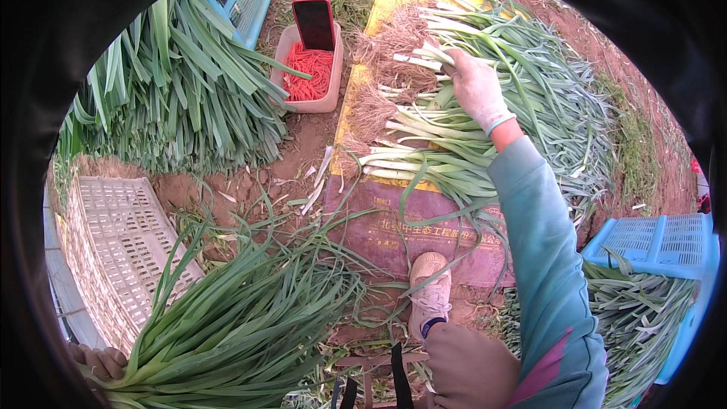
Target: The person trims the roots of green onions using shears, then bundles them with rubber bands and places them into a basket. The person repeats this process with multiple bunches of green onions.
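Observation:
My right hand, in a pale glove, reaches over a heap of garlic greens with white stalks and hairy roots. Its fingers are closed around a few white stalks; their leaves run under and behind the hand. The heap lies on a flattened yellow and purple sack. At the lower left, my left hand, dark and partly cut off by the picture's rim, grips a large bunch of long green leaves near its pale base. The bunch's root end is hidden.
A pink plastic tub holds red ties and a phone. Cut leaf bundles lie at upper left beside a blue crate. A pale crate stands left, another blue crate right. My shoe rests at the sack's edge.

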Motion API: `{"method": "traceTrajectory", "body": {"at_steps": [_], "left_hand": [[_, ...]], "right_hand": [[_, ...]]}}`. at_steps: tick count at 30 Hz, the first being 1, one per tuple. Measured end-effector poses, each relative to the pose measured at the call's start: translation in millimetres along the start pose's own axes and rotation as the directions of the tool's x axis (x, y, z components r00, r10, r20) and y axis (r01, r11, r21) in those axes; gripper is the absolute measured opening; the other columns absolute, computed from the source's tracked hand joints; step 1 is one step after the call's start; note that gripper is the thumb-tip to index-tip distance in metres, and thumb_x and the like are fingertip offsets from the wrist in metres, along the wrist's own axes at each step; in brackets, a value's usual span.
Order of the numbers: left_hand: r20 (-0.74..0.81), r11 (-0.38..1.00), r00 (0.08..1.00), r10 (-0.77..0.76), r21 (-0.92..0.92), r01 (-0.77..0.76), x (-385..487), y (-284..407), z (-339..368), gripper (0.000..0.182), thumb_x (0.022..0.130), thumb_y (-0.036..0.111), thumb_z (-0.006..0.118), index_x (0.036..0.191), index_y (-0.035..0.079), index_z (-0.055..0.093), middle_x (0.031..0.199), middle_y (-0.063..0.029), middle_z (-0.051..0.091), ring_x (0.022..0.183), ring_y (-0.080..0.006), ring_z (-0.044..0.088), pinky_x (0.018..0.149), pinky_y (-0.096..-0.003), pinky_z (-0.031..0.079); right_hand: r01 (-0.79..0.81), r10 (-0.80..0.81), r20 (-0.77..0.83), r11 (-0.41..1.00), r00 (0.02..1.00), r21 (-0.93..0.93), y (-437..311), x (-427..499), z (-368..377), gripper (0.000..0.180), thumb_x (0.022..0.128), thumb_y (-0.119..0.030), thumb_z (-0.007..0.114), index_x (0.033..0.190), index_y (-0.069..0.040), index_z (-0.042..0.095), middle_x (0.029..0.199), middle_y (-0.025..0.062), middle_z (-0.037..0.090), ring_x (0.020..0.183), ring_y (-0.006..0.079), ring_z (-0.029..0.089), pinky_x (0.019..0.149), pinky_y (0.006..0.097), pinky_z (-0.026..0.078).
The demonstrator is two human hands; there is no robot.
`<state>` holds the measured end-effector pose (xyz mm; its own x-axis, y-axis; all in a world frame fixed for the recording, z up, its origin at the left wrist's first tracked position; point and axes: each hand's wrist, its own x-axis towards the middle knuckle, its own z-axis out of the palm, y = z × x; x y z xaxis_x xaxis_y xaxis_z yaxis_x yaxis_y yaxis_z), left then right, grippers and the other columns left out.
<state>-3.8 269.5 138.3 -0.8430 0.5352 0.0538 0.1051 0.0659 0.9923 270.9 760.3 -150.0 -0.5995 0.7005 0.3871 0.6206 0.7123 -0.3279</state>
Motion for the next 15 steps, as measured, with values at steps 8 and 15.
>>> {"method": "traceTrajectory", "body": {"at_steps": [8, 15], "left_hand": [[0.084, 0.949, 0.984, 0.155, -0.290, -0.124, -45.4, 0.5, -12.0, 0.059, 0.088, 0.023, 0.059, 0.138, -0.002, 0.037, 0.106, -0.0056, 0.054, 0.079, -0.0149, 0.048, 0.079, -0.0289, 0.042], [0.271, 0.905, 0.946, 0.179, -0.422, -0.050, -64.1, 22.1, 11.4, 0.065, 0.081, 0.025, 0.066, 0.135, -0.003, 0.042, 0.110, -0.0152, 0.060, 0.081, -0.0180, 0.064, 0.073, -0.0301, 0.053]], "right_hand": [[-0.261, 0.136, 0.232, 0.688, 0.963, 0.677, -84.5, 13.0, -196.0, 0.027, 0.100, -0.014, 0.050, 0.123, -0.002, 0.056, 0.092, 0.0067, 0.069, 0.086, 0.0152, 0.067, 0.078, 0.0300, 0.053], [-0.343, -0.199, 0.441, 0.388, 0.875, 0.855, -232.1, 6.0, -276.2, 0.030, 0.097, -0.021, 0.058, 0.119, 0.000, 0.056, 0.095, 0.0122, 0.069, 0.088, 0.0224, 0.069, 0.080, 0.0339, 0.056]]}}
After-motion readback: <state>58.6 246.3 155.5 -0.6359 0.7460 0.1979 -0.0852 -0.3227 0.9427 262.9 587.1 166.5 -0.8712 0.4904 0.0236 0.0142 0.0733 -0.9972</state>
